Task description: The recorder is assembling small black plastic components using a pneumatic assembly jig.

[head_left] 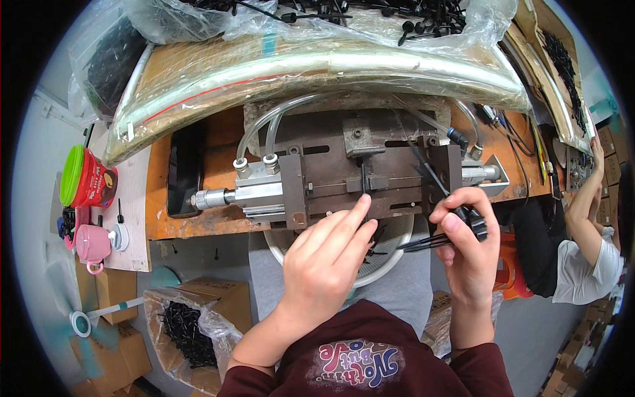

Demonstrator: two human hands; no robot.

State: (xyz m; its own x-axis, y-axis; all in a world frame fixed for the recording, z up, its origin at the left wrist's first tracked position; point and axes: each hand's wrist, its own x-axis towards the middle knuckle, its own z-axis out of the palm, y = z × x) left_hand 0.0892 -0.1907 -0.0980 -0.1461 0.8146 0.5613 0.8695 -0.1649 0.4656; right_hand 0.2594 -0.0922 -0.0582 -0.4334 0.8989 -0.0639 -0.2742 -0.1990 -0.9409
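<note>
A metal clamping fixture (331,149) with a cylinder at each end stands on the bench in front of me. A thin black rod (363,177) sits upright in view at its middle, by the small centre block. My left hand (327,255) has its fingers stretched out, the index fingertip at the rod's near end; its thumb is hidden. My right hand (468,235) is closed around several black headed rods (426,242), and one more rod (428,171) sticks up from its fingertips toward the fixture's right side.
A white basket (387,268) with black pieces rests on my lap. Plastic-covered cardboard (317,69) with black parts lies behind the fixture. A phone (184,172), pink cup (92,243) and red tub (97,182) are left. A box of black parts (221,298) stands below. Another person (589,264) is right.
</note>
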